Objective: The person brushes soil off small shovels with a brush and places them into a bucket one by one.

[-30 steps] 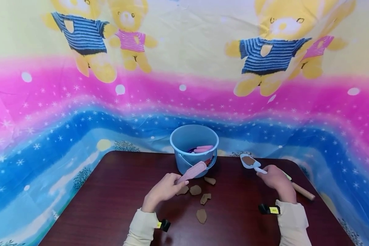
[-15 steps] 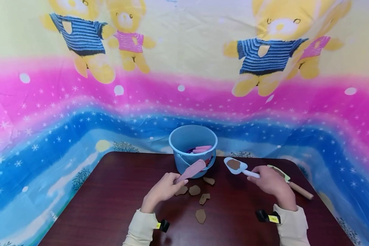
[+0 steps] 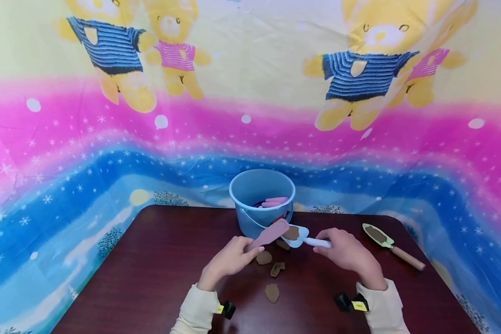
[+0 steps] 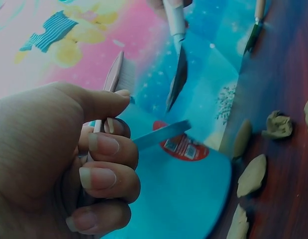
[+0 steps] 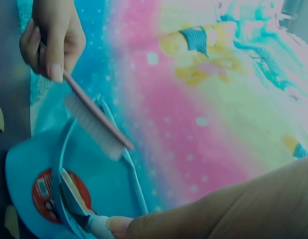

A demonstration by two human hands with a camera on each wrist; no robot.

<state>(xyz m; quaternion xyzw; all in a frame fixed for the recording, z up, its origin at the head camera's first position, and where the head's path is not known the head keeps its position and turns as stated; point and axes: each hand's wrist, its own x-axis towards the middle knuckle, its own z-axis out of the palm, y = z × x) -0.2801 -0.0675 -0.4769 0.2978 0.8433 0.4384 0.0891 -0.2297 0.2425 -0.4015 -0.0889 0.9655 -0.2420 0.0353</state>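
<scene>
My left hand (image 3: 231, 257) grips a pink brush (image 3: 274, 230) by its handle. In the right wrist view the white bristles (image 5: 96, 127) face down towards the bucket. My right hand (image 3: 345, 250) holds a small trowel (image 3: 302, 235) by its white handle, thumb along it. A brown flake (image 3: 292, 233) lies on the trowel's pale blue blade. In the head view the brush tip overlaps this blade, just in front of the light blue bucket (image 3: 246, 218). Pink-handled things (image 3: 275, 202) sit inside the bucket.
Several brown flakes (image 3: 272, 292) lie on the dark wooden table (image 3: 162, 260) before the bucket. A second trowel (image 3: 406, 256), with a green-edged blade and wooden handle, rests at the right with brown material on it. A bear-patterned cloth (image 3: 250, 134) hangs behind.
My right hand has carried the white-handled trowel left, from near the green-edged one to the bucket's front. My left hand has shifted slightly right with the brush.
</scene>
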